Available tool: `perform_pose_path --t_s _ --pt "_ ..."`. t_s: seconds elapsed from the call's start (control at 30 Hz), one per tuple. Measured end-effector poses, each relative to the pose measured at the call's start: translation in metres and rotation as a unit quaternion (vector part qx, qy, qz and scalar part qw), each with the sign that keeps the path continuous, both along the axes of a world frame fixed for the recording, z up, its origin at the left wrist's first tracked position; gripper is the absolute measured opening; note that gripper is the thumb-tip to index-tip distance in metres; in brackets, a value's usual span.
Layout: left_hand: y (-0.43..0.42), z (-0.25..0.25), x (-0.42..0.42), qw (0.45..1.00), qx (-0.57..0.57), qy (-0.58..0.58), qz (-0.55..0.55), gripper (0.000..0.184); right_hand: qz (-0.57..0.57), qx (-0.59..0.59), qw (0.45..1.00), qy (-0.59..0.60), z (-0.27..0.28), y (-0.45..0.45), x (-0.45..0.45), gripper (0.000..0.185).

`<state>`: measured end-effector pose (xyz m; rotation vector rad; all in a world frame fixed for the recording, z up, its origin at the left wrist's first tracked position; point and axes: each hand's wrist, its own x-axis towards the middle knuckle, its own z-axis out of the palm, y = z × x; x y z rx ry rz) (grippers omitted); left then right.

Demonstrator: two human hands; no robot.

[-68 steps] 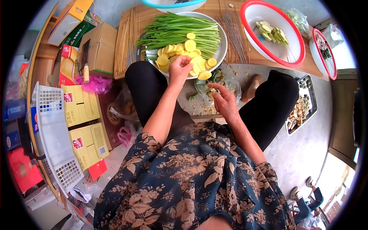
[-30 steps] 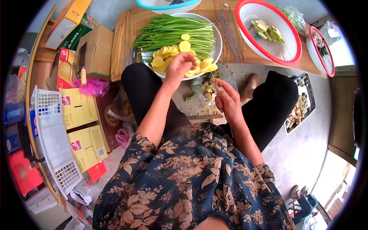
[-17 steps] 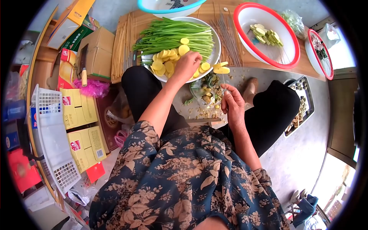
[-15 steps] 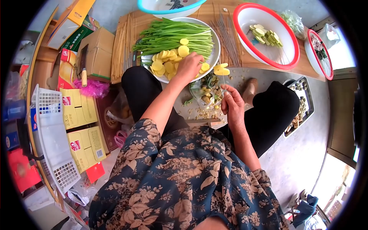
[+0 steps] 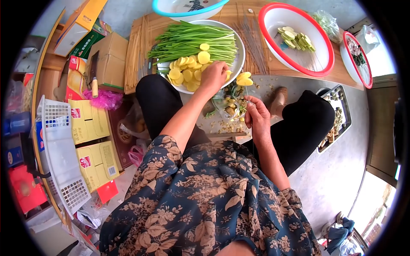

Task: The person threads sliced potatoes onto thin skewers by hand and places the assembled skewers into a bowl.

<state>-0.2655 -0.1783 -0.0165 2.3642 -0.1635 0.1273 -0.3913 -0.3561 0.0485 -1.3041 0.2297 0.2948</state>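
My right hand [image 5: 258, 114] pinches the lower part of a thin skewer [image 5: 247, 92]. Several yellow potato slices [image 5: 244, 79] are threaded at its top, just right of the plate rim. My left hand [image 5: 215, 77] reaches over the right side of a large white plate [image 5: 241, 55], its fingers closed at a potato slice [image 5: 228, 73] that is partly hidden. More round potato slices [image 5: 186, 70] lie heaped on the plate left of this hand. Behind them a thick bundle of green chives [image 5: 192, 42] covers the back of the plate.
Bare skewers [image 5: 139, 51] lie on the wooden table [image 5: 279, 66]. A red-rimmed basin [image 5: 261, 25] holds skewered pale green slices. Below stands a bag of vegetable scraps [image 5: 230, 104]. A tray of skewered food [image 5: 345, 115] sits right; boxes [image 5: 92, 121] and a knife [image 5: 94, 81] are left.
My left hand has shifted slightly right and down along the plate's right side. The skewer in my right hand has moved slightly left and stands more upright.
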Motion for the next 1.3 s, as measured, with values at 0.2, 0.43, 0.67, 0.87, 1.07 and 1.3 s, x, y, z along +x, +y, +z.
perform_pose_path --t_s 0.2,0.43,0.67,0.87,1.07,1.3 --pt "0.041 0.023 0.008 0.976 0.070 -0.156 0.137 0.022 0.006 -0.006 1.000 0.014 0.000 0.002 0.000 0.023" --pt "0.046 0.026 0.021 0.966 0.195 -0.084 0.146 0.032 0.034 -0.028 0.999 0.011 -0.001 0.004 0.001 0.023" --pt "0.043 0.021 0.014 0.981 0.103 -0.103 0.126 0.028 0.052 -0.014 0.999 0.005 -0.002 0.006 0.002 0.021" --pt "0.043 0.024 0.006 0.979 0.105 -0.126 0.124 0.039 0.069 -0.014 0.997 0.012 -0.006 0.005 0.003 0.021" --pt "0.047 0.015 0.017 0.971 0.186 -0.149 0.028 0.046 0.074 -0.032 0.997 0.011 -0.002 0.007 0.006 0.021" --pt "0.045 0.018 0.030 0.972 0.210 -0.103 0.001 0.044 0.072 -0.033 0.997 0.014 -0.003 0.009 0.006 0.022"
